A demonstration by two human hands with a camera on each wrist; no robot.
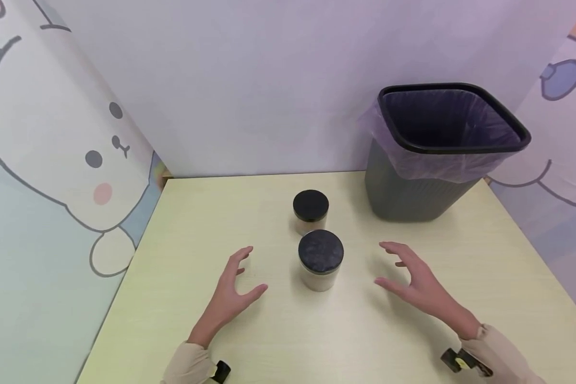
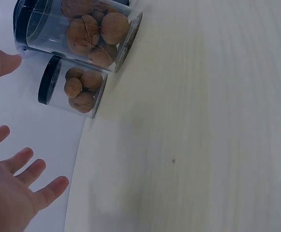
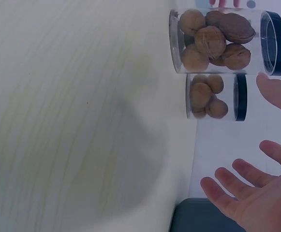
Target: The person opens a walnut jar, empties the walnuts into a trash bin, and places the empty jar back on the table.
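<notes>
Two clear jars with black lids stand upright on the table, one behind the other. The nearer jar (image 1: pixel 319 261) looks larger and holds several walnuts (image 3: pixel 211 42). Behind it, the smaller jar (image 1: pixel 310 212) contains several round brown nuts (image 2: pixel 82 101). To the left of the jars, my left hand (image 1: pixel 229 298) hovers with fingers spread and loosely bent, touching nothing. My right hand (image 1: pixel 422 285) mirrors it on the other side, thumb and fingers apart, with a gap between it and the nearer jar. Both lids are on.
A grey bin (image 1: pixel 413 186) with a black rim and a purple-tinted liner bag stands at the table's back right. The pale wood table (image 1: pixel 211 213) meets a plain wall (image 1: pixel 245 96) behind. Cartoon-printed panels (image 1: pixel 53 133) flank both sides.
</notes>
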